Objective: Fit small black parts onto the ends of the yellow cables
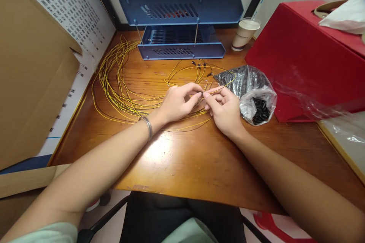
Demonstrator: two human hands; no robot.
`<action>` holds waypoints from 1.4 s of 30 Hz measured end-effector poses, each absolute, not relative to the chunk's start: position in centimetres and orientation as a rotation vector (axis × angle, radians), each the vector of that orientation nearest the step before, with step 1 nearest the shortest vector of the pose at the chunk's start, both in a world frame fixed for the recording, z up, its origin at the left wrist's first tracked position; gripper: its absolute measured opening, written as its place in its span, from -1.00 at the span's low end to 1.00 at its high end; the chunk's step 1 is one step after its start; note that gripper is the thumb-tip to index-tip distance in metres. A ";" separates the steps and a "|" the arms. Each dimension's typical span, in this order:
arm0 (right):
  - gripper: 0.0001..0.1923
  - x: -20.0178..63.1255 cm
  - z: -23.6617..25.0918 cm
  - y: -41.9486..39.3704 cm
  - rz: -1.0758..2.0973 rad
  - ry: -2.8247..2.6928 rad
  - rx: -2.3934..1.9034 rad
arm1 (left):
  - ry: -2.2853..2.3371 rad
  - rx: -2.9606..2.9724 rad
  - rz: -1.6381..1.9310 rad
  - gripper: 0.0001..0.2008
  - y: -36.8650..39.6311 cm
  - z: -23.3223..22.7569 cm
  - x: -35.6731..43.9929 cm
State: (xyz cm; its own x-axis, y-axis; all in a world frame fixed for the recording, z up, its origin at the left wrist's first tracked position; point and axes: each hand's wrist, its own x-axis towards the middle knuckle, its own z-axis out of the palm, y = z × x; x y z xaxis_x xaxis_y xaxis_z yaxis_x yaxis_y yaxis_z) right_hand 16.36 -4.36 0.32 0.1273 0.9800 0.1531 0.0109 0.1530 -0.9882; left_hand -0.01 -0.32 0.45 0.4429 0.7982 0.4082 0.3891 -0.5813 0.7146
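My left hand [181, 100] and my right hand [224, 110] meet over the middle of the table, fingertips pinched close together. Between them is a small dark piece at a wire end, mostly covered by the fingers. Yellow and black wires [114, 83] lie in a big loose coil left of and beneath my hands. Beyond the hands, several wire ends carry small black connectors [199, 65]. Just right of my right hand lies an opened clear plastic bag [248, 79] holding many small black pieces [261, 110].
A blue two-tier file rack [182, 9] stands at the back of the wooden table [182, 167]. Right of it are a paper cup [245, 34] and a large red box [305, 57]. Cardboard [34, 68] leans at the left. A chair arm [108, 212] is below.
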 end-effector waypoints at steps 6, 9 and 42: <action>-0.66 16.3 0.3 -4.3 1.018 -1.169 -1.169 | 1.004 2.175 1.016 -0.76 -0.3 0.6 0.0; -0.64 16.3 0.4 -4.3 1.023 -1.165 -1.164 | 1.001 2.170 1.013 -0.76 -0.4 0.6 0.0; -0.80 16.5 0.1 -4.4 1.004 -1.228 -1.152 | 0.968 2.220 1.036 -0.78 -0.3 0.4 0.1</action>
State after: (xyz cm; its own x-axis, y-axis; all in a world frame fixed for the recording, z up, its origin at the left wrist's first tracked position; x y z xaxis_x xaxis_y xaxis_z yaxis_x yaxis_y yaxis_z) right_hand 16.46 -4.40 0.12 0.0966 0.9817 0.1644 0.0344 0.1617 -0.9862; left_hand 0.13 -0.34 0.44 0.4571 0.7714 0.4427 0.3891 -0.6211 0.6803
